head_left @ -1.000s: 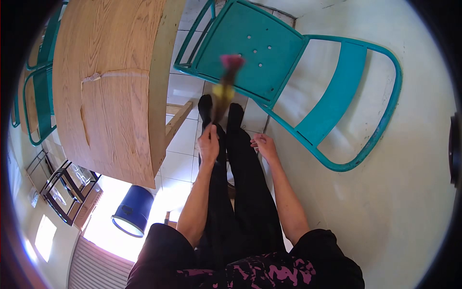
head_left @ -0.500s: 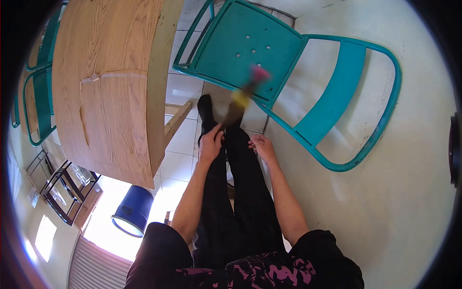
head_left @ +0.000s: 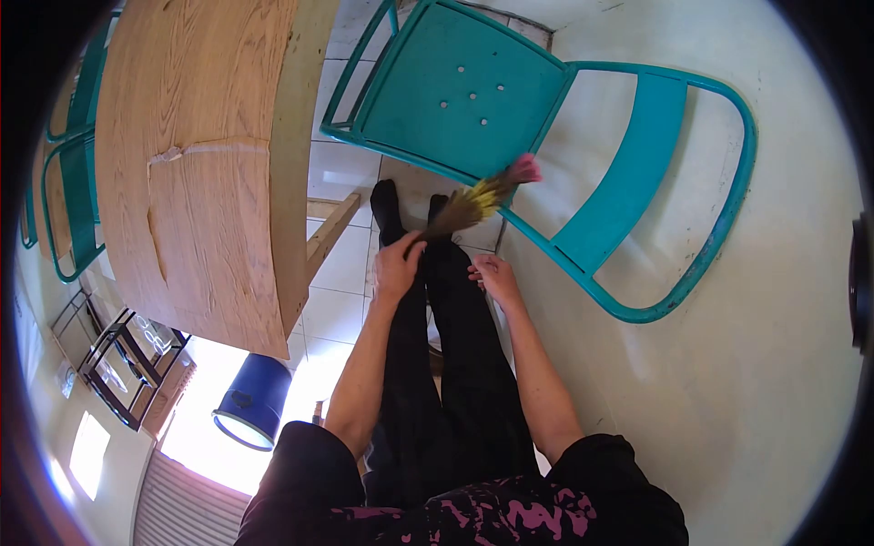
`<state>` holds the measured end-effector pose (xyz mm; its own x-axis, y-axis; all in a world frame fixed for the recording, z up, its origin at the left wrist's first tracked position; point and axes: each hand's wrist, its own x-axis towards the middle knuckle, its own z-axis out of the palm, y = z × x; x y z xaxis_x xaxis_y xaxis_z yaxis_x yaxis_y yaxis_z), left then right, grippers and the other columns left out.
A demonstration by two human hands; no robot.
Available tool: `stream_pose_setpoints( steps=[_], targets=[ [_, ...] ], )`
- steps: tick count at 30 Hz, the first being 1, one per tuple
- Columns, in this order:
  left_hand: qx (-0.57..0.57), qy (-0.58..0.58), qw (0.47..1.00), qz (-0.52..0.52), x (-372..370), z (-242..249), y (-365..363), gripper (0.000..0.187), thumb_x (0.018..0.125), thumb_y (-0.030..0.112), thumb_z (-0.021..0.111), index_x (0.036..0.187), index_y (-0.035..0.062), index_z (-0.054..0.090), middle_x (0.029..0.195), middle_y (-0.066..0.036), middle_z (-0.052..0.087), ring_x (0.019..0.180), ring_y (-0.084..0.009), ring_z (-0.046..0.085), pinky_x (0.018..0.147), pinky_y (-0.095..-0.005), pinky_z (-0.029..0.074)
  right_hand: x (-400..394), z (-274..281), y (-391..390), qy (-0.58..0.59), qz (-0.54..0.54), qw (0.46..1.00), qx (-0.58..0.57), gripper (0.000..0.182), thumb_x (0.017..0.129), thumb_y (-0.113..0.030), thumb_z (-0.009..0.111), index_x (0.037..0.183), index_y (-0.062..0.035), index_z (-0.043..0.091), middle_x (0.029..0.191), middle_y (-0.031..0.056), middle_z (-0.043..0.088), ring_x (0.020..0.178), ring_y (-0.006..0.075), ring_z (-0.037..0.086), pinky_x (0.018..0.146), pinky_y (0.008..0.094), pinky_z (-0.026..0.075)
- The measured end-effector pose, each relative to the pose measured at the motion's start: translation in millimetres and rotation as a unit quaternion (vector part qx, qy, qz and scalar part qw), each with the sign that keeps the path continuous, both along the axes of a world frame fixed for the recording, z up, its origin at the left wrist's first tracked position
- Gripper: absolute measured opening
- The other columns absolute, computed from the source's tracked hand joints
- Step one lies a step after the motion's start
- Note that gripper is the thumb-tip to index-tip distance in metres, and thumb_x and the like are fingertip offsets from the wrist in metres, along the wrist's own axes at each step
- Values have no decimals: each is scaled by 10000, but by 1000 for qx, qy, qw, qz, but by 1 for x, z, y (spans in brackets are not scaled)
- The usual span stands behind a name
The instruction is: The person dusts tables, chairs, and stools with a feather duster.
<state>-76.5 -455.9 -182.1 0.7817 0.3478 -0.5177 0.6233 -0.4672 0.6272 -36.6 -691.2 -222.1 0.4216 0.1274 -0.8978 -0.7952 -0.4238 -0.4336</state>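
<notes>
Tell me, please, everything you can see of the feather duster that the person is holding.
The feather duster is a slim tuft that runs from dark brown near the grip through yellow to a pink tip. Its handle is hidden inside the left hand, which is closed around it. It slants up and to the right, and its pink end lies over the front edge of the teal chair seat. Whether it touches the seat cannot be told. The right hand is not on it.

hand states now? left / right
Left hand: closed on the handle of a feather duster with yellow and pink tips.
Right hand: open, empty, resting on the black-trousered leg.
</notes>
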Motion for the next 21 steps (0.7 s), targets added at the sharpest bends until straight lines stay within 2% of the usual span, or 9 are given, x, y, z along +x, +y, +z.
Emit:
stream_pose_setpoints(
  steps=[4,6,8,10,12,13,17,20,21],
  targets=[
    [54,-89,987,125,8,-6,10,277,944,239,641,1107,21,692,840,-182,715,741,-308,705,699,-381,536,1,0,-1,-7,-5,1000,0,262,973,-282,597,1101,-61,657,936,62,712,769,142,678,649,278,487],
    [-98,14,950,298,17,6,4,273,950,224,631,1089,-3,694,730,-124,685,626,-201,653,638,-338,521,3,2,1,-8,-6,1000,1,264,974,-284,598,1105,-63,656,937,63,712,771,143,679,650,279,488],
    [-70,-13,971,229,5,-20,-4,278,947,225,637,1103,3,697,677,-81,649,583,-141,598,609,-307,506,4,6,3,-7,-5,1000,-3,269,975,-281,598,1112,-56,652,941,67,712,770,142,679,649,277,490],
    [-55,-30,980,190,6,-18,-5,283,929,219,659,1128,22,699,705,-110,676,608,-179,638,626,-318,513,0,0,1,-6,-9,1000,3,269,976,-277,598,1113,-52,651,941,68,712,771,142,678,649,275,491],
    [16,-79,996,-23,7,-18,2,296,911,206,673,1139,18,695,740,-138,697,653,-211,674,648,-325,521,-2,-3,-1,-5,-13,1000,8,269,977,-273,598,1115,-49,650,941,69,711,771,142,678,649,272,491],
    [15,-79,996,-24,8,-17,4,296,911,206,673,1139,18,695,740,-138,697,653,-211,674,648,-325,521,-2,-3,-1,-6,-14,1000,10,269,976,-271,599,1118,-48,649,942,69,711,771,142,678,648,270,491],
    [-41,-33,978,201,16,-17,10,331,941,236,648,1138,-29,670,745,-125,686,655,-202,642,647,-335,503,0,-1,-2,-7,-17,1000,3,270,975,-268,599,1124,-48,648,943,69,711,770,141,677,646,269,491],
    [4,-77,971,227,17,-29,0,325,952,230,637,1126,-44,658,719,-105,666,637,-192,608,630,-344,489,1,-3,-4,-11,-8,1000,2,272,974,-270,601,1123,-47,649,942,68,711,770,141,678,644,268,491],
    [-19,-62,980,190,17,-28,-3,296,946,232,635,1113,-11,664,791,-173,673,744,-320,628,673,-395,500,1,-3,-4,-11,-7,1000,3,272,974,-270,601,1123,-47,649,942,68,711,770,141,678,644,268,491]
  ],
)
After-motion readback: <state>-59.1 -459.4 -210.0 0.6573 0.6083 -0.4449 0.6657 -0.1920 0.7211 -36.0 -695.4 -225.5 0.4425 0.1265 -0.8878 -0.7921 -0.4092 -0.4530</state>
